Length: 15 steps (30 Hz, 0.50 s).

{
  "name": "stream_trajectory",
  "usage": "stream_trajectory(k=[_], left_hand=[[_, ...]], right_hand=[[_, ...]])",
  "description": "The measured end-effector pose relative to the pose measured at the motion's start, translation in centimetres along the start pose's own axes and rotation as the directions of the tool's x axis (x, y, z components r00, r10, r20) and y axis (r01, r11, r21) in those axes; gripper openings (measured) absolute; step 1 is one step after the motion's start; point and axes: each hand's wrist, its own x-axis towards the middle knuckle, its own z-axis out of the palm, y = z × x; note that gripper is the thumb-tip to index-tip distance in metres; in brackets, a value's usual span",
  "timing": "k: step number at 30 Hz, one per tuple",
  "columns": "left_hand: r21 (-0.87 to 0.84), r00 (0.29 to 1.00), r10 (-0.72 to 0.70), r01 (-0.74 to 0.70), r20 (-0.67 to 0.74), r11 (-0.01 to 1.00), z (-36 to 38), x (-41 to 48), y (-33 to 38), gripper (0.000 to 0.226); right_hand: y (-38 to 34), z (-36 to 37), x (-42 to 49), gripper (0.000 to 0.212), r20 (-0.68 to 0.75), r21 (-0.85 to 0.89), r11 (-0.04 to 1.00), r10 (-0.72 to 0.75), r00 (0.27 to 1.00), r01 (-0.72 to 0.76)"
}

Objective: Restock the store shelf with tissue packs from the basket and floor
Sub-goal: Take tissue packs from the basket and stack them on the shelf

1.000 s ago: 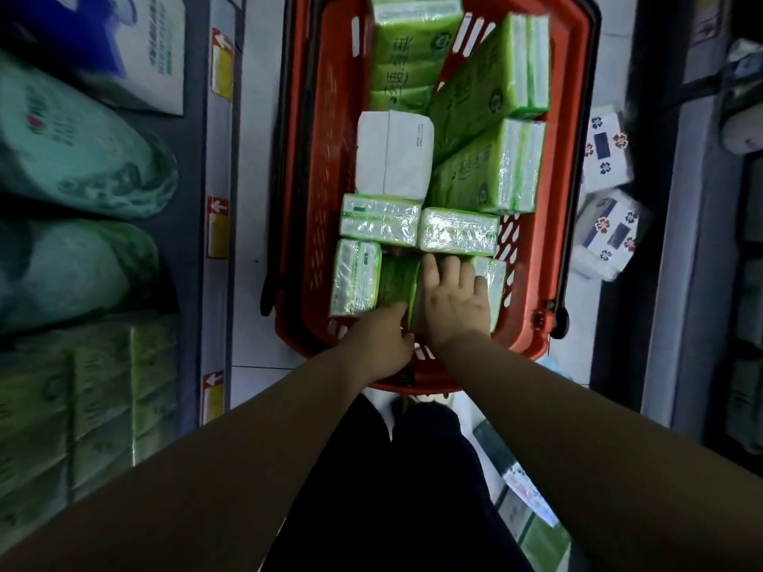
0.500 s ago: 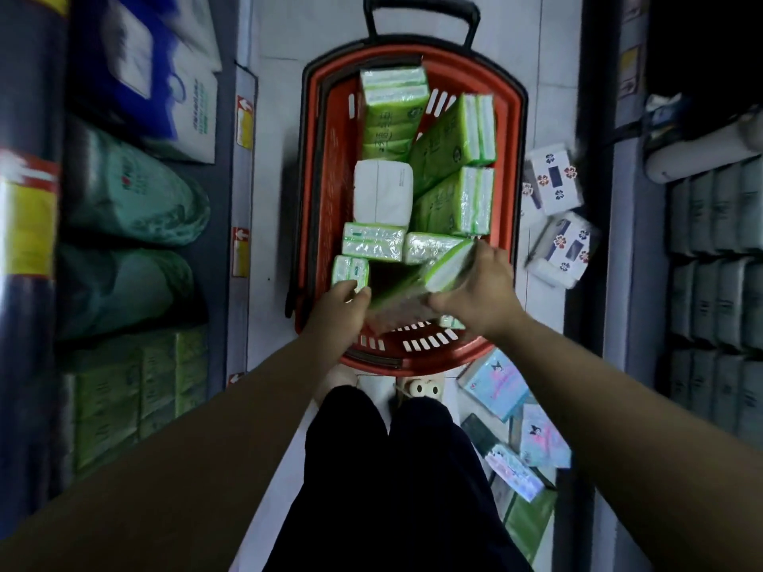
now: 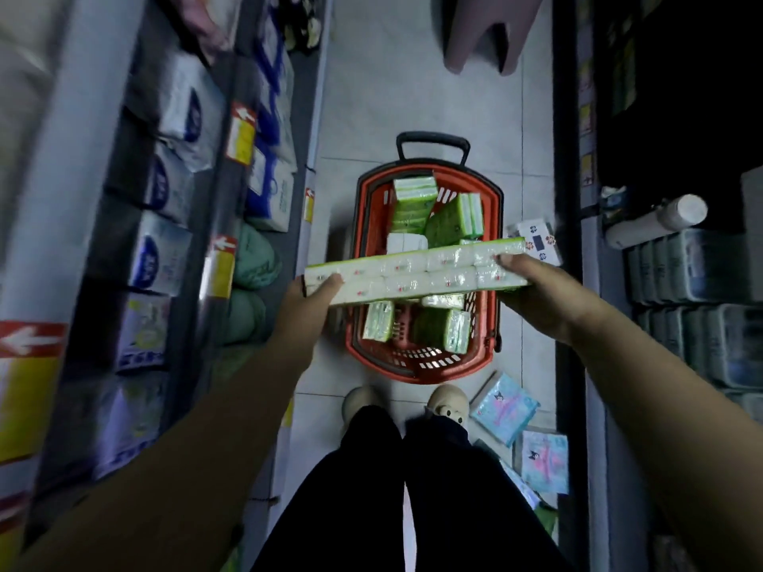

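The fingers (image 3: 511, 262) are curled round the two ends of a long tissue pack (image 3: 417, 272), which is held by both hands above the red basket (image 3: 413, 375). At the left end a thumb is laid on the pack's white upper face by the left hand (image 3: 305, 297); the remaining fingers are hidden beneath it. The right end is gripped in the same way by the right hand (image 3: 536, 295). The pack is carried almost level, its right end a little higher, and the middle of the basket is crossed by it. More green tissue packs (image 3: 413, 200) and a white pack (image 3: 406, 243) are seen in the basket below.

Half a second ago the pack was held low and tilted just over the basket's near end, with the hands close together. It has since been raised, turned white face up and spread between the hands. More of the aisle is now taken in: two pale shoes (image 3: 363, 402) and a pink stool (image 3: 491, 31) have come into view.

Small red marks are seen along the held pack, but no print can be read. The left shelf (image 3: 264, 192) is edged with red-and-yellow price tags (image 3: 240, 134) bearing white arrows. Flower-like emblems are shown on a white floor pack (image 3: 539, 241), and a dark cartoon figure on the blue floor packs (image 3: 503, 406). All lettering is too blurred to be read.
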Motion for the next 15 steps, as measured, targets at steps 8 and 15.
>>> stream_trajectory(k=[8, 15], left_hand=[[-0.195, 0.955, 0.246, -0.276, -0.165, 0.941, -6.7, -10.7, 10.3, 0.048], [-0.230, 0.858, 0.407, -0.485, -0.315, 0.844, -9.6, -19.9, 16.0, 0.040]], right_hand=[[-7.9, 7.1, -7.5, 0.043, -0.071, -0.171, 0.960, -0.235, 0.969, 0.220], [-14.6, 11.5, -13.3, 0.025, -0.100, -0.205, 0.856, -0.500, 0.860, 0.474]])
